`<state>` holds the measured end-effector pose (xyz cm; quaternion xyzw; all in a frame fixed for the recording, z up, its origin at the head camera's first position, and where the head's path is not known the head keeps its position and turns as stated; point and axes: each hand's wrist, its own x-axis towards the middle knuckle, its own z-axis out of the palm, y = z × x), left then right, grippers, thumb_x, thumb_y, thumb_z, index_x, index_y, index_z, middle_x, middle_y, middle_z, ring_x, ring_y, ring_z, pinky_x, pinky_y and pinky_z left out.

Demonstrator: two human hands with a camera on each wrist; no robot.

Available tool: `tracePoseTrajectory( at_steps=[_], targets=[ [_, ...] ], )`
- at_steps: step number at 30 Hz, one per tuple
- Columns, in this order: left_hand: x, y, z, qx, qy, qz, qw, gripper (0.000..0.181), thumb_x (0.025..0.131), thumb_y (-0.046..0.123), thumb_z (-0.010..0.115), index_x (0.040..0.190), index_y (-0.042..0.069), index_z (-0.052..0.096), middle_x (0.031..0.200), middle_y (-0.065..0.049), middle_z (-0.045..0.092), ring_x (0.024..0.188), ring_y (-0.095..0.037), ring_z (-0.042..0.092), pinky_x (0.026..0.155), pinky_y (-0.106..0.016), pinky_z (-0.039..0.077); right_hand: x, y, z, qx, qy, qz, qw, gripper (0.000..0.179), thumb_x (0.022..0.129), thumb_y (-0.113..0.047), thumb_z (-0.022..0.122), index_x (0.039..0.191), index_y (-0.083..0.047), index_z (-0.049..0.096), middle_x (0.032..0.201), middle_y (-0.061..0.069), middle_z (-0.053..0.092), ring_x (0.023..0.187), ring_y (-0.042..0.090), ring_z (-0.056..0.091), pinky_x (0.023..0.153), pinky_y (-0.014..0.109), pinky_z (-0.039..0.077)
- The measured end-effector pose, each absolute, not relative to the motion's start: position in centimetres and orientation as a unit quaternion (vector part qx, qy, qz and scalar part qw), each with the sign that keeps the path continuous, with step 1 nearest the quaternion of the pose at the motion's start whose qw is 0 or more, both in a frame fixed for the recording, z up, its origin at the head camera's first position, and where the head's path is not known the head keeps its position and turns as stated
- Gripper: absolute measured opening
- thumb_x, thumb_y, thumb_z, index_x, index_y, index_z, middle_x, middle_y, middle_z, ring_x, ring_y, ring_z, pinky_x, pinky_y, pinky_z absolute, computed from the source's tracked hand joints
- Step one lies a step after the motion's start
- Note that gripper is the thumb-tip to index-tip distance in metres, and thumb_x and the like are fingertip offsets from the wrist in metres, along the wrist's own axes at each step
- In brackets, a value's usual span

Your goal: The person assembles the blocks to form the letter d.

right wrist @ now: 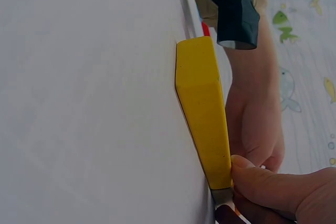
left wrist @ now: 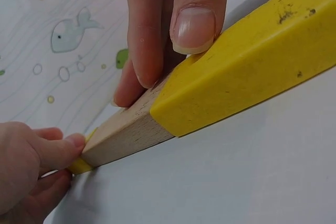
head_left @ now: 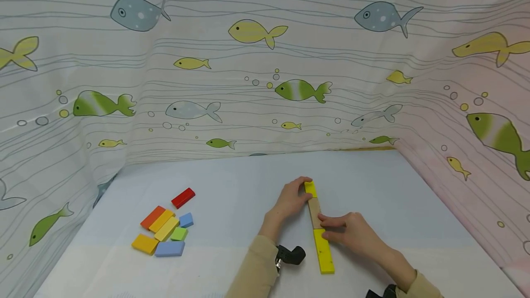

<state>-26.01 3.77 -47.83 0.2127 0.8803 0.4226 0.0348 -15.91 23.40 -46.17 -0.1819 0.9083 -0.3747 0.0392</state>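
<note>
Wood block (head_left: 314,215) sat mid-row on the white table (head_left: 372,183), btwn a short yellow block (head_left: 311,190) at its far end & a long yellow block (head_left: 324,257), dark specks on top, at its near end; ends touching, all 3 in approx. one line.

L hand (head_left: 288,201) was on the wood block's L side, fingers curled, pinching the short yellow block, thumb by the joint w/ the wood. R hand (head_left: 356,233) was on the wood block's R side, fingers extended: fingertips on the wood, thumb against the long yellow block's edge just past the joint, gap showing btwn thumb & index.

Well L of the wood block lay 8 loose blocks: a red block (head_left: 183,198) set apart, then orange-red (head_left: 152,217), amber (head_left: 161,220) & pale yellow (head_left: 167,229) blocks side by side, plus a small blue block (head_left: 186,220), green block (head_left: 179,234), orange block (head_left: 145,244) & long blue block (head_left: 169,249).

Beyond the wood block hung fish-print cloth (head_left: 248,128).
</note>
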Motion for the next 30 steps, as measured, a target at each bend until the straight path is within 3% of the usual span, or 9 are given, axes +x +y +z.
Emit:
tracePoseTrajectory(
  at_steps=[23,30],
  targets=[
    [-25.79,3.93,-47.63,0.195,0.876,0.439,0.038,0.045,0.097,0.016,0.066,0.14,0.015,0.055,0.146,-0.004,0.056,0.139,-0.02,0.048,0.117,-0.04,0.037,-15.82,23.28,-45.8,-0.168,0.914,-0.367,0.044,0.036,0.083,-0.031,0.08,0.115,-0.015,0.076,0.124,-0.007,0.07,0.124,0.028,0.061,0.1,0.055,0.049],
    [-25.5,3.89,-47.61,0.19,0.888,0.419,0.023,0.044,0.097,0.017,0.065,0.14,0.014,0.055,0.15,-0.007,0.051,0.141,-0.025,0.045,0.118,-0.044,0.035,-15.78,23.12,-46.25,-0.155,0.913,-0.375,0.053,0.035,0.082,-0.032,0.081,0.113,-0.016,0.077,0.124,-0.011,0.069,0.126,0.025,0.06,0.103,0.053,0.047]
  ],
)
